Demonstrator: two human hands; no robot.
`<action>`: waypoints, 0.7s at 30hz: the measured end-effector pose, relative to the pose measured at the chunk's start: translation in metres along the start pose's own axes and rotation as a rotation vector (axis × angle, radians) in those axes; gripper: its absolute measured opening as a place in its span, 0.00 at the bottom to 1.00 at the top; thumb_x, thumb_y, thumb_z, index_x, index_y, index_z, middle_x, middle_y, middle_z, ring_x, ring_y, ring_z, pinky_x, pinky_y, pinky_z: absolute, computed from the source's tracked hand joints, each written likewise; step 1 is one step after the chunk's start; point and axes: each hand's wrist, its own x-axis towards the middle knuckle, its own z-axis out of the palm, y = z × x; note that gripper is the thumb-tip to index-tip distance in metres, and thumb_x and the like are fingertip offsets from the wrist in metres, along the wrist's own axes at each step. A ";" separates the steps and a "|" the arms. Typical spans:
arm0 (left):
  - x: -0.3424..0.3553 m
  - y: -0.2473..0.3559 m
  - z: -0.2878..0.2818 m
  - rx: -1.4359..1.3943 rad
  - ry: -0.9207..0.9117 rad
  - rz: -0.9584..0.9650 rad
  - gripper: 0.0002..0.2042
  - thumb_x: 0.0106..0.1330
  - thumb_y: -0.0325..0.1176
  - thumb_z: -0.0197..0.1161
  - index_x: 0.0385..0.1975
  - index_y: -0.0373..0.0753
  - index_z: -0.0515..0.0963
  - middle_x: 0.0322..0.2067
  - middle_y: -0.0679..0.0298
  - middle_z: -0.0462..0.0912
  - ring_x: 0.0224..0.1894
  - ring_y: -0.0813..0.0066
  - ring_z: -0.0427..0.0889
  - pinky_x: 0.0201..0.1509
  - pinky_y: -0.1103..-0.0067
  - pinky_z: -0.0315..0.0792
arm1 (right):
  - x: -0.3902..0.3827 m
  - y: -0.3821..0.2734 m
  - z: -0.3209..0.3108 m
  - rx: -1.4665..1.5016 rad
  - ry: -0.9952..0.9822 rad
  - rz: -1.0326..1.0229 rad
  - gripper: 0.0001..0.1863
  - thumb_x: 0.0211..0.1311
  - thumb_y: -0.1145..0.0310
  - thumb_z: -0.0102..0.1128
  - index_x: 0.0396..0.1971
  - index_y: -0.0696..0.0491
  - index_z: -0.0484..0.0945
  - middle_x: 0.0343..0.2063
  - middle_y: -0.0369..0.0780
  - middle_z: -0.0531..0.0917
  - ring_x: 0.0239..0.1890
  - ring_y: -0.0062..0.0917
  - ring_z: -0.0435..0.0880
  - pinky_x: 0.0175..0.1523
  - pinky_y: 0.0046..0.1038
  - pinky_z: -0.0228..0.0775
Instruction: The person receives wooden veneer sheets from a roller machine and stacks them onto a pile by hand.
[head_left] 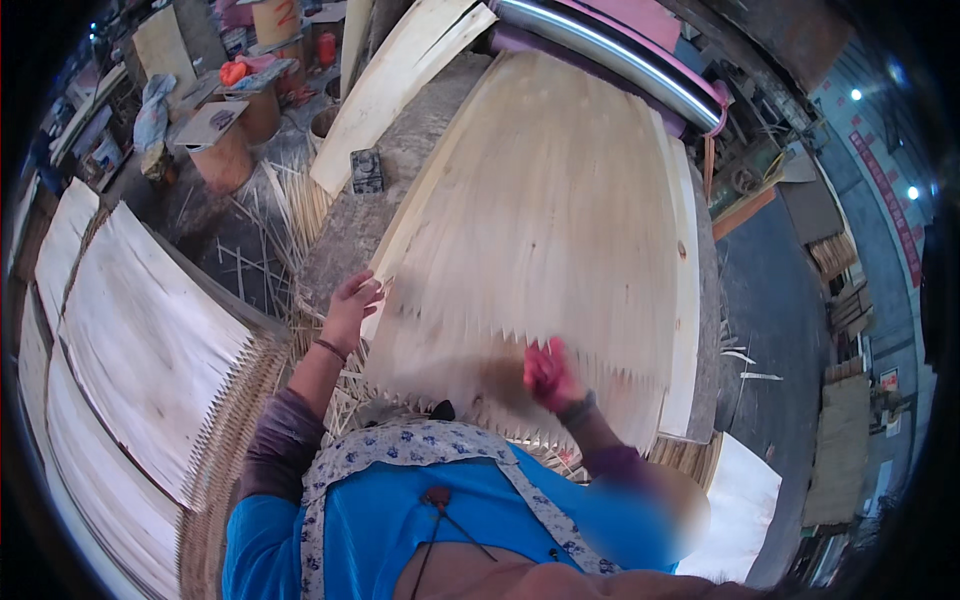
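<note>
Veneer sheet (540, 210) is laid flat on the table (408, 150), occupying the centre of the frame from the top to just below the middle. Beneath its toothed lower edge, further veneer (415, 355) is exposed at lower centre, partly blurred.

The left hand (355, 297) is placed at the left margin of the veneer with its fingers curled; whether the edge is pinched or merely touched cannot be told. The right hand (553, 375) is positioned over the lower veneer; it is blurred, so neither its grip nor its contact can be confirmed.

For sound handling, the side margin should be steadied with light finger pressure and the surface smoothed by a flat palm along the grain. Force should be kept off the pointed teeth, which are judged likely to split or snag.

The veneer is formed of thin, pale wood, marked by lengthwise grain and small knots. A narrow, paler strip (685, 300) is seen along its right side. At left, a thick stack (150, 340) is layered with ragged, saw-like edges. The table is surfaced in rough, mottled grey.
</note>
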 end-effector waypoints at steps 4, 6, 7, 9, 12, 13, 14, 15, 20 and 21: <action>-0.008 -0.036 -0.016 0.028 0.028 -0.063 0.17 0.57 0.31 0.56 0.47 0.39 0.68 0.37 0.64 0.76 0.37 0.78 0.74 0.36 0.85 0.65 | 0.091 -0.059 0.018 0.087 0.107 -0.195 0.12 0.51 0.53 0.56 0.35 0.39 0.72 0.42 0.37 0.76 0.46 0.29 0.73 0.42 0.32 0.68; -0.013 -0.055 -0.027 0.141 0.041 -0.013 0.17 0.57 0.30 0.55 0.47 0.39 0.70 0.35 0.65 0.76 0.34 0.80 0.73 0.35 0.85 0.65 | 0.124 -0.090 0.034 0.050 0.142 -0.187 0.10 0.52 0.54 0.54 0.33 0.41 0.72 0.42 0.37 0.76 0.44 0.30 0.75 0.43 0.33 0.69; -0.026 -0.049 -0.017 0.246 0.108 0.008 0.16 0.56 0.30 0.55 0.46 0.38 0.72 0.32 0.68 0.74 0.31 0.80 0.72 0.33 0.85 0.66 | 0.141 -0.103 0.032 0.035 0.144 -0.197 0.10 0.53 0.54 0.53 0.33 0.42 0.72 0.42 0.38 0.76 0.43 0.30 0.75 0.43 0.34 0.69; -0.037 -0.060 -0.017 0.379 0.113 0.115 0.16 0.55 0.29 0.55 0.45 0.37 0.72 0.32 0.67 0.75 0.30 0.80 0.72 0.33 0.84 0.67 | 0.165 -0.125 0.040 0.014 0.152 -0.186 0.12 0.53 0.54 0.52 0.33 0.44 0.71 0.43 0.39 0.75 0.43 0.31 0.76 0.43 0.35 0.69; -0.039 -0.079 -0.028 0.737 0.090 0.340 0.17 0.52 0.28 0.57 0.44 0.35 0.72 0.32 0.62 0.75 0.29 0.76 0.73 0.35 0.82 0.68 | 0.202 -0.152 0.059 0.051 0.171 -0.231 0.16 0.55 0.53 0.50 0.36 0.48 0.70 0.45 0.41 0.74 0.43 0.31 0.75 0.45 0.36 0.68; -0.042 -0.082 -0.027 0.819 0.099 0.409 0.17 0.51 0.28 0.57 0.43 0.34 0.73 0.32 0.57 0.74 0.30 0.69 0.73 0.36 0.78 0.69 | 0.212 -0.159 0.064 0.112 0.186 -0.292 0.18 0.56 0.53 0.48 0.39 0.50 0.69 0.46 0.42 0.73 0.45 0.31 0.74 0.47 0.37 0.67; -0.044 -0.083 -0.025 0.901 0.105 0.479 0.17 0.50 0.29 0.58 0.41 0.32 0.73 0.32 0.52 0.73 0.32 0.62 0.74 0.37 0.75 0.69 | 0.220 -0.166 0.066 0.108 0.182 -0.283 0.18 0.56 0.53 0.48 0.39 0.50 0.69 0.46 0.42 0.73 0.45 0.31 0.74 0.47 0.37 0.67; -0.046 -0.082 -0.021 0.911 0.103 0.473 0.18 0.49 0.29 0.59 0.41 0.32 0.73 0.34 0.48 0.73 0.36 0.58 0.73 0.39 0.72 0.69 | 0.228 -0.173 0.063 0.153 0.084 -0.302 0.19 0.57 0.53 0.46 0.43 0.50 0.68 0.47 0.42 0.72 0.47 0.32 0.73 0.49 0.37 0.66; -0.042 -0.073 -0.021 0.885 0.128 0.456 0.17 0.48 0.30 0.60 0.39 0.32 0.74 0.25 0.54 0.74 0.28 0.64 0.74 0.31 0.75 0.69 | 0.228 -0.135 0.027 -0.076 -0.233 -0.122 0.21 0.61 0.54 0.40 0.49 0.52 0.65 0.49 0.43 0.70 0.52 0.34 0.69 0.54 0.38 0.62; -0.041 -0.067 -0.022 0.816 0.132 0.359 0.17 0.48 0.30 0.60 0.38 0.31 0.74 0.21 0.57 0.74 0.24 0.68 0.74 0.28 0.77 0.68 | 0.209 -0.113 0.027 -0.095 -0.217 -0.099 0.21 0.61 0.55 0.40 0.49 0.52 0.65 0.49 0.42 0.70 0.52 0.34 0.68 0.54 0.39 0.62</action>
